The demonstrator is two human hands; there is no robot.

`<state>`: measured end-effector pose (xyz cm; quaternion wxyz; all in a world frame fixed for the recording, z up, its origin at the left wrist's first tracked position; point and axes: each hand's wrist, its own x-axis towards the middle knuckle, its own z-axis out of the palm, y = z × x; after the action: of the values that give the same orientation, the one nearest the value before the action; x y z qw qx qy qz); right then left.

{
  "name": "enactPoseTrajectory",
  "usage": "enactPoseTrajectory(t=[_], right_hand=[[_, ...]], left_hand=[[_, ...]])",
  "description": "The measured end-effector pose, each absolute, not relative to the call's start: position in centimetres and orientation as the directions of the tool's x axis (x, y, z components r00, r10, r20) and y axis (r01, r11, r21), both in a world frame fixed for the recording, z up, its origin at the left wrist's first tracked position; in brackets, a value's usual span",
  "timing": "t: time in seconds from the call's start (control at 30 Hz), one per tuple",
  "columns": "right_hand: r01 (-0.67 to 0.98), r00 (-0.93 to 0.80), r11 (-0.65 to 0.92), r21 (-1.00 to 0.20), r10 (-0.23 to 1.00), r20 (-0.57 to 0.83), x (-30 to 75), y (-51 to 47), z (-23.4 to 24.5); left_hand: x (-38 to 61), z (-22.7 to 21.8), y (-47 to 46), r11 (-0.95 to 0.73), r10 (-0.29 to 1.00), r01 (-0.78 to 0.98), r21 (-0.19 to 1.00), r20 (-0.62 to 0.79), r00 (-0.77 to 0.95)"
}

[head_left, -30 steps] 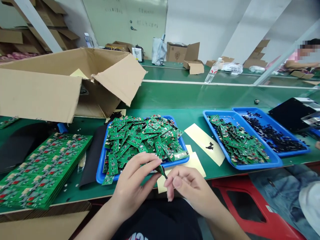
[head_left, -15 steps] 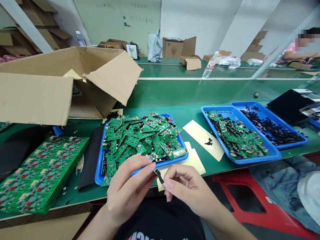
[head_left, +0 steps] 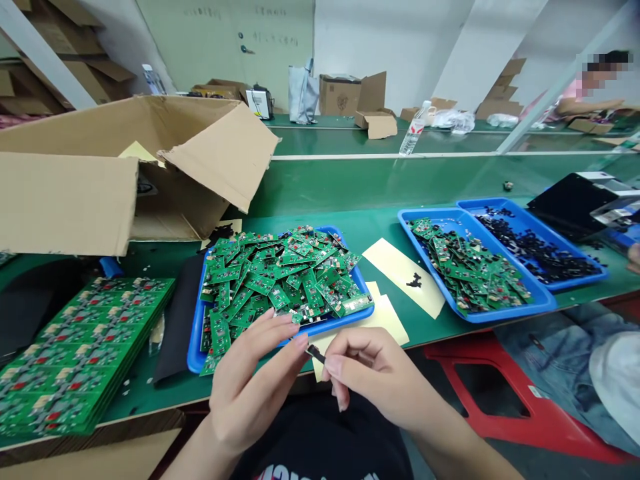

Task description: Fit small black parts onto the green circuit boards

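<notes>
My left hand [head_left: 257, 383] is closed, its fingertips pressed around something mostly hidden beneath them. A small black part [head_left: 316, 353] spans the gap between both hands. One end meets my left fingertips; the other is pinched by the thumb and fingers of my right hand [head_left: 367, 370]. Just beyond the hands, a blue tray [head_left: 194, 347] holds a heap of small green circuit boards [head_left: 280, 273]. Pale yellow paper sheets [head_left: 393, 320] lie under and beside that tray's right corner. Another yellow sheet [head_left: 383, 257] carries a few black pieces [head_left: 414, 281].
Stacked green board panels [head_left: 95, 347] stand at left, below a large open carton [head_left: 65, 193]. To the right are a blue tray of boards [head_left: 543, 308] and a blue tray of black parts [head_left: 603, 273]. A red stool [head_left: 480, 427] and a seated person's leg [head_left: 550, 373] are lower right.
The black part has tilted slightly flatter between my fingertips, and more of its top shows. Both hands stay close together. The whole view has shifted slightly.
</notes>
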<state>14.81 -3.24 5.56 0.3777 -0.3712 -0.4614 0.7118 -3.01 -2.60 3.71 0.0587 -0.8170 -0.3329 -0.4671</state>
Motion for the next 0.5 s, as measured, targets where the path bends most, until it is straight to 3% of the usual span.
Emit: enactPoseTrajectory(t=[0.5], right_hand=[[-0.179,-0.543,-0.252,-0.951,0.831,-0.118,15.1,-2.2,5.0]], left_hand=[[-2.8,3.5,-2.5,-0.759,0.598,0.523,0.387,0.732,0.327]])
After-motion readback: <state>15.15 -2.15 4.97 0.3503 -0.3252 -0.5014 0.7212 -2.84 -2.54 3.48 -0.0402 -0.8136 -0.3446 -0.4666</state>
